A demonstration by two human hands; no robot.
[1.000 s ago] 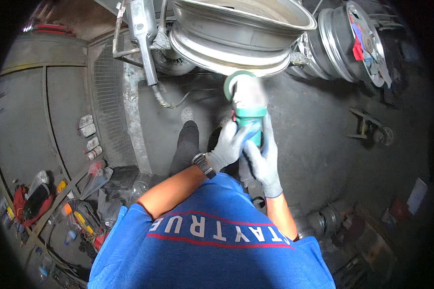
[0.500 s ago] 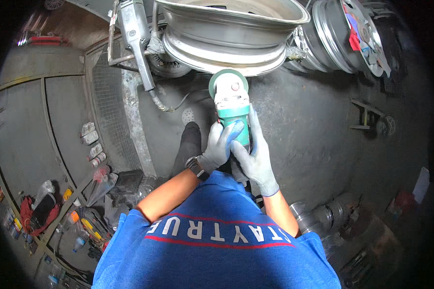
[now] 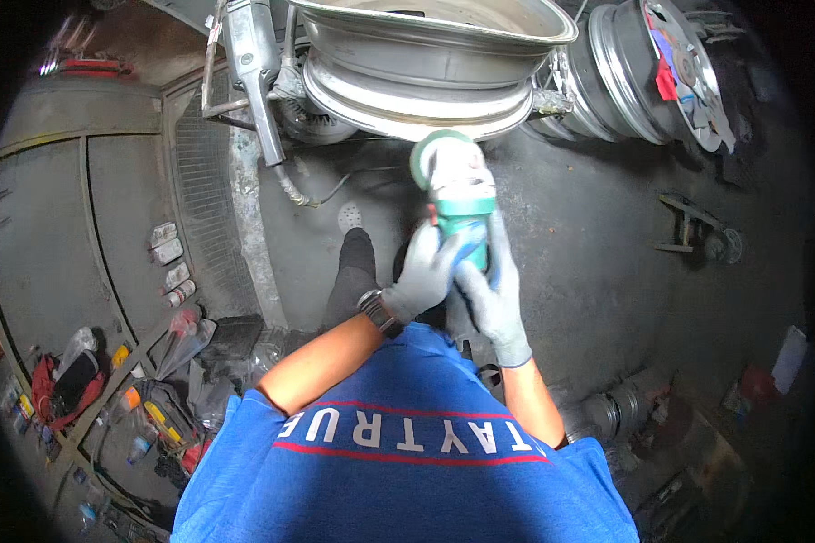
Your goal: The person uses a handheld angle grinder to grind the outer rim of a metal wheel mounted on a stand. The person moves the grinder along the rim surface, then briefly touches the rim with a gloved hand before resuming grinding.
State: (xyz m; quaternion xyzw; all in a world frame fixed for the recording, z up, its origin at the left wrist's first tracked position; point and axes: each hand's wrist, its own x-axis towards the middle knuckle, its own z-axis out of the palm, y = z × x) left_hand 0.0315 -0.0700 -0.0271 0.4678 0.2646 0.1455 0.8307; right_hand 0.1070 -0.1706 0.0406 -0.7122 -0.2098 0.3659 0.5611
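Note:
Both my gloved hands are wrapped round a green and white angle grinder [image 3: 463, 210]. My left hand [image 3: 428, 270], in a grey glove with a watch above the cuff, grips its body from the left. From the right, my right hand [image 3: 496, 303] closes on the same body, fingers along its side. The round green disc [image 3: 433, 156] at the grinder's head is at the lower lip of a silver wheel rim [image 3: 417, 68]. From this angle I cannot tell whether disc and rim touch. The grinder's rear end is hidden by my hands.
A larger grey power tool [image 3: 252, 59] hangs on a metal frame left of the rim, its cable trailing below. More wheel rims [image 3: 629, 72] stand at the right, with a red cloth [image 3: 666, 80]. Bags and bottles [image 3: 140, 448] clutter the lower left.
The grinder and both hands have shifted a little to the right along the rim's lower lip. The grinder's head now tilts slightly to the left.

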